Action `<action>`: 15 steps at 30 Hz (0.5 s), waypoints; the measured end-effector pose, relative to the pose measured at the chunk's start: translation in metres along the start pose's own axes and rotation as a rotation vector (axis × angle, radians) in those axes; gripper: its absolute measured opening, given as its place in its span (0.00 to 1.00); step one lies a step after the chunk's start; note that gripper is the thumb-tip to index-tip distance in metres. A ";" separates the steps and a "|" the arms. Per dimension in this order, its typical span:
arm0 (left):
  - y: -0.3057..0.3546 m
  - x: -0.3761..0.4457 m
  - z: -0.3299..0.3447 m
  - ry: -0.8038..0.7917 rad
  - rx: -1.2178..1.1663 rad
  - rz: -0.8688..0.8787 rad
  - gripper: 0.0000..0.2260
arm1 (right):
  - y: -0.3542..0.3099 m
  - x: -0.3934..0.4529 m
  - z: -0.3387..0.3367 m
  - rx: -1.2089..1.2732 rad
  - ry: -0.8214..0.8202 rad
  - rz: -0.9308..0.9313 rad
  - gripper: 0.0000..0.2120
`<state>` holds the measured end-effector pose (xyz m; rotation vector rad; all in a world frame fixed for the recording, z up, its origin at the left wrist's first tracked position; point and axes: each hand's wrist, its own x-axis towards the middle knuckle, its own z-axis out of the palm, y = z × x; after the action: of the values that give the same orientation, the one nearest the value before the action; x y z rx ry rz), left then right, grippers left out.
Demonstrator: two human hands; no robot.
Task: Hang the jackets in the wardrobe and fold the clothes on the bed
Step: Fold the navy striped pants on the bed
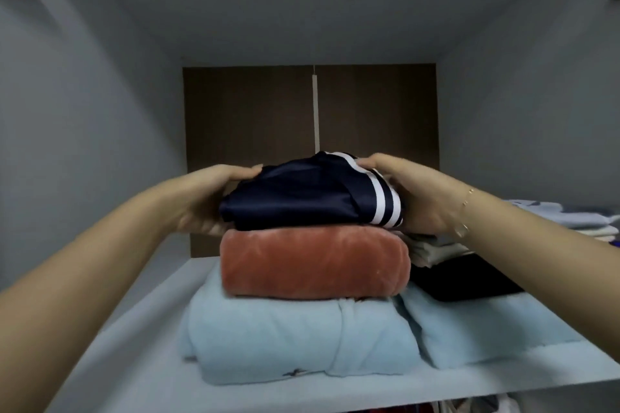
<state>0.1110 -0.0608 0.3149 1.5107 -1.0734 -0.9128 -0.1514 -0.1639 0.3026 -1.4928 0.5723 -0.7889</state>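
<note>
L to R inside the wardrobe: left hand (208, 198) cups the left side of a folded navy garment (302, 198), thumb over the top edge and fingers wrapped under, prob. to keep the fold from slumping as it sits on the stack. The navy piece, w/ white stripes at its right end, rests on top of a folded rust-pink item (315, 265), which lies on a folded pale-blue piece (285, 339) on the white shelf (134, 329); 3 layers, widest at the bottom, so the pile stands steady. Right hand (412, 198), thin bracelet at the wrist, clamps the striped end the same way, thumb on top, so both hands squeeze the bundle from opposite sides and keep it square. Just right of the stack sits a 2nd pile: a pale-blue fold (476, 332) w/ a dark item (463, 282) and light cloths above it, touching or nearly touching the 1st. Further right, more folded lights at the frame edge. Looks like the placing step; letting go should be gentle, since slick fabric may slide.
</note>
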 end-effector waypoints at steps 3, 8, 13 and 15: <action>-0.003 -0.020 0.014 0.101 0.105 0.058 0.25 | 0.013 -0.003 0.006 -0.174 0.111 -0.086 0.23; -0.012 -0.028 0.030 0.242 0.032 0.219 0.21 | 0.015 0.002 0.017 -0.267 0.320 -0.181 0.19; -0.012 -0.032 0.022 0.174 -0.130 0.190 0.05 | 0.005 0.006 0.012 -0.348 0.347 -0.104 0.15; -0.010 -0.036 0.021 0.150 -0.135 0.154 0.06 | 0.004 0.006 0.012 -0.354 0.342 -0.058 0.16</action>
<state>0.0820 -0.0322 0.3016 1.3438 -0.9847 -0.7377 -0.1377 -0.1610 0.3001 -1.7131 0.9678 -1.0377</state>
